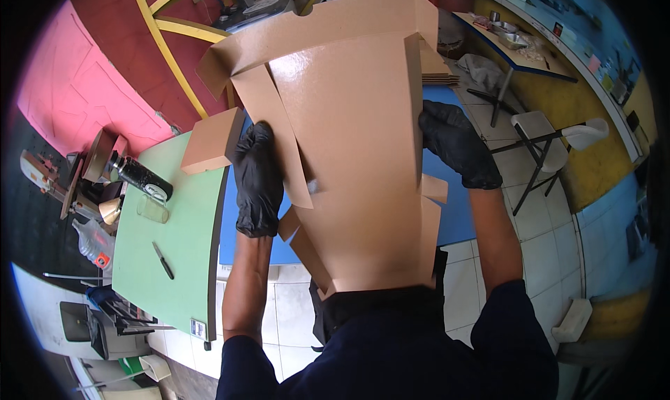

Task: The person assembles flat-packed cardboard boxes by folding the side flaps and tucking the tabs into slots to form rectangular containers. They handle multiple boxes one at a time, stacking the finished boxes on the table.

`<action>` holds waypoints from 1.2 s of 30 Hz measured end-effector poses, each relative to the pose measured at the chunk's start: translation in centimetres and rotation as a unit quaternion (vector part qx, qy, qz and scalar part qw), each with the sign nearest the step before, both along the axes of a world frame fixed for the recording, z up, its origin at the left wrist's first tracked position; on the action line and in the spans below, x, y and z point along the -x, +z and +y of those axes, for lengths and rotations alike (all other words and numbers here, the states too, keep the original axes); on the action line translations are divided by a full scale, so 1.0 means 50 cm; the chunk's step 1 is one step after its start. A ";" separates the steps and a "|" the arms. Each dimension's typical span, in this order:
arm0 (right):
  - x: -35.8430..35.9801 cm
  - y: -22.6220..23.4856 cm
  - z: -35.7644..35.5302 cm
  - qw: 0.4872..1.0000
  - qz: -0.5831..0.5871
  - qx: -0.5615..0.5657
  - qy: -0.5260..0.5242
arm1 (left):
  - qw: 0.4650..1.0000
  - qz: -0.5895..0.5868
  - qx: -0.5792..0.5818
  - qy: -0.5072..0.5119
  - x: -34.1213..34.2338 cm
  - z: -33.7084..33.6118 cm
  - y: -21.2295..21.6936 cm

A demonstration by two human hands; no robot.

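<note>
I hold a large flat brown cardboard box blank [349, 135] upright in front of my chest, its flaps spread at the top. My left hand [257, 180], in a black glove, grips its left side flap. My right hand [457, 143], also in a black glove, grips the right edge along a fold. The lower end of the cardboard rests against my dark shirt. The cardboard hides most of the blue table [447, 212] behind it.
A green table [181, 246] on the left carries a small folded cardboard box [211, 142], a clear glass [152, 208], a dark bottle [139, 177] and a black pen [163, 260]. A stack of flat cardboard [440, 69] lies on the blue table. A folding chair [551, 138] stands right.
</note>
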State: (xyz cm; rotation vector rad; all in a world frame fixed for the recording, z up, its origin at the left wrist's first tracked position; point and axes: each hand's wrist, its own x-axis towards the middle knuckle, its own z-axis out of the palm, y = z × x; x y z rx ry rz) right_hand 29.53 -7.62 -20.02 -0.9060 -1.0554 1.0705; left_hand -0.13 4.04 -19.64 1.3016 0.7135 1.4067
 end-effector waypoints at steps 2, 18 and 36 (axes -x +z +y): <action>-0.015 -0.006 0.008 0.991 -0.124 0.012 -0.056 | 0.998 -0.008 0.025 -0.053 0.014 0.012 0.001; -0.087 0.027 0.010 0.980 -0.198 -0.028 -0.026 | 0.956 0.203 0.038 -0.209 0.079 0.070 -0.012; -0.156 0.001 0.044 0.966 -0.256 -0.034 -0.021 | 0.983 0.086 0.143 -0.077 0.015 0.054 -0.113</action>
